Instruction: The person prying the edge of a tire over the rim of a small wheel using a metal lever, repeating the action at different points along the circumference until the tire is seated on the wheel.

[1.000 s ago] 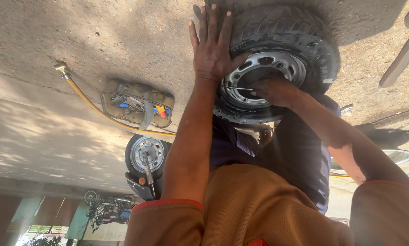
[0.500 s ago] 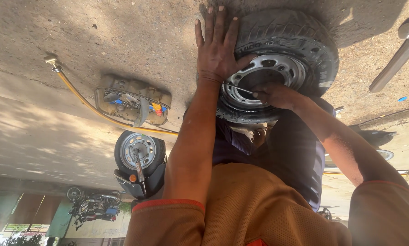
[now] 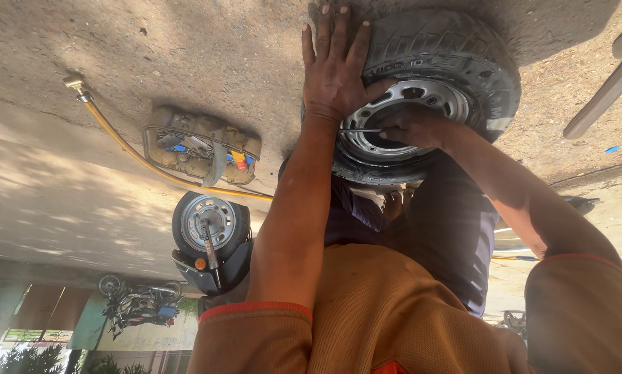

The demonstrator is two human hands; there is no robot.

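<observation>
Scooter wheel (image 3: 435,90) looks heavy and stiff: left hand (image 3: 335,69) presses spread flat on its tyre, right hand (image 3: 411,126) pinches a thin metal tool (image 3: 359,130) at its rim.

There is only one view, from a camera on the person's head. The picture comes upside down: the concrete ground (image 3: 186,69) fills the top, and the street with a parked motorcycle (image 3: 134,305) is at the bottom. The camera looks down along the person's orange sleeves, very close, to the left hand (image 3: 335,69) and right hand (image 3: 411,128) on a small tyre (image 3: 456,55). No second view exists to share anything.
</observation>
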